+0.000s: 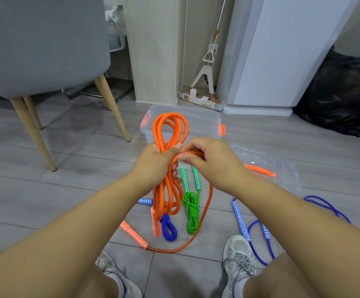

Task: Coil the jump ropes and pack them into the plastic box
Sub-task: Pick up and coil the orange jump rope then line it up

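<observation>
Plastic box (202, 123): open on the floor beyond the hands, its interior partly screened by the loops (its lid (282, 168) lies to the right).

Orange rope (163, 196): gathered in long loops and held up in front of the box. Its tail runs down to a handle (134, 234) on the tiles.

Left hand (153, 162): clamped round the bundle's waist.

Right hand (209, 160): pinching the tail where it crosses the bundle.

Recommendation: lay each turn snug beside the previous one, keep the left grip firm, and leave a short end to tuck.

Soft, even indoor light; faint shadows on the floor (67, 190); wide-angle bending at edges; forearms slightly blurred.
</observation>
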A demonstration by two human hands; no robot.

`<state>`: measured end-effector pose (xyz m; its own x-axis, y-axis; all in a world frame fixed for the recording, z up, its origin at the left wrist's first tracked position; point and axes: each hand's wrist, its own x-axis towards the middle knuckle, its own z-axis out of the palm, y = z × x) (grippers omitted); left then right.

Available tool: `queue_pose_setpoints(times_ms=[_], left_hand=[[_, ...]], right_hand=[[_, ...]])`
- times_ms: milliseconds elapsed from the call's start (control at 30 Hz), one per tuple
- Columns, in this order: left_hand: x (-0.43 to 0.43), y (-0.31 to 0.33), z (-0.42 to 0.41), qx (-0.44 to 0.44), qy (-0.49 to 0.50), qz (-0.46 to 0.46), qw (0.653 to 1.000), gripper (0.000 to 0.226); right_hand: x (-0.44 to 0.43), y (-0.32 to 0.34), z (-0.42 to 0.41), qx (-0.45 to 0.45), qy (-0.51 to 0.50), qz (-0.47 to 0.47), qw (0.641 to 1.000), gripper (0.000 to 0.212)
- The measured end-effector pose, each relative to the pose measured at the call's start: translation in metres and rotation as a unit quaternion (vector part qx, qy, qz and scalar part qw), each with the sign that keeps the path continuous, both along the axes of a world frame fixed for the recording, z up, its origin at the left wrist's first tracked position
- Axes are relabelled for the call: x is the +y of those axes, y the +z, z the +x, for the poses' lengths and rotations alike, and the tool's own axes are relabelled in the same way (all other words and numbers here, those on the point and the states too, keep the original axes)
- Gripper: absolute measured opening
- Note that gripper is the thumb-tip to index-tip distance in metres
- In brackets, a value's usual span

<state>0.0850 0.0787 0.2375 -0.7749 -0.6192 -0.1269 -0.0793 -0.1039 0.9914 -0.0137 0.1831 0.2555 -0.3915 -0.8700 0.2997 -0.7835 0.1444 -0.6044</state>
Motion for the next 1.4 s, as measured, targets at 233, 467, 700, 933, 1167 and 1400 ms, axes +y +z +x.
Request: queue_pose_setpoints(times_ms=[233, 467, 700, 933, 1167, 1400], left_hand=[[0.005, 0.000, -0.002, 0.001, 0.001, 0.041, 0.999, 0.036], [-0.010, 0.003, 0.003, 0.021, 0.016, 0.034, 0.999, 0.041], [-0.037, 0.001, 0.017, 0.000, 0.059, -0.054, 0.997, 0.049], [-0.028, -0.001, 0.012, 0.013, 0.087, -0.026, 0.996, 0.020], [-0.010, -0.002, 0.001, 0.019, 0.074, -0.052, 0.996, 0.033], [-0.002, -0.005, -0.010, 0.062, 0.086, -0.066, 0.992, 0.034]], right_hand=[[0.008, -0.004, -0.008, -0.018, -0.034, 0.015, 0.999, 0.021], [0.027, -0.009, -0.030, 0.009, -0.061, 0.045, 0.997, 0.015], [0.057, -0.022, -0.059, 0.017, -0.112, 0.127, 0.986, 0.019], [0.042, -0.016, -0.040, -0.058, -0.085, 0.002, 0.995, 0.023], [0.013, 0.004, -0.007, -0.095, -0.109, -0.062, 0.988, 0.031], [-0.003, -0.008, -0.001, -0.227, -0.156, -0.090, 0.957, 0.017]])
